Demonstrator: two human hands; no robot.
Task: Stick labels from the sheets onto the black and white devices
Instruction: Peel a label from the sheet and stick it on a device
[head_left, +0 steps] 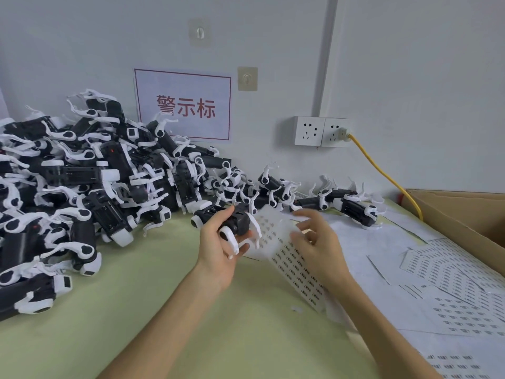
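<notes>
Small assembly or packing workshop.
A heap of identical black-and-white plastic devices crowds the pale green desk, white sheets of printed labels lie beside a brown cardboard box, and a red-lettered paper sign hangs behind them.

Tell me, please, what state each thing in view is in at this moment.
Left hand: grips a device.
Device: held off the table, on its side.
Right hand: blurred over the sheet, grip unclear.
Sheet: far end curled up.
Pile: heaped at the left.
Loose sheets: lying flat.
Box: open.
Cable: plugged into the right socket.
Left socket: unused.
</notes>
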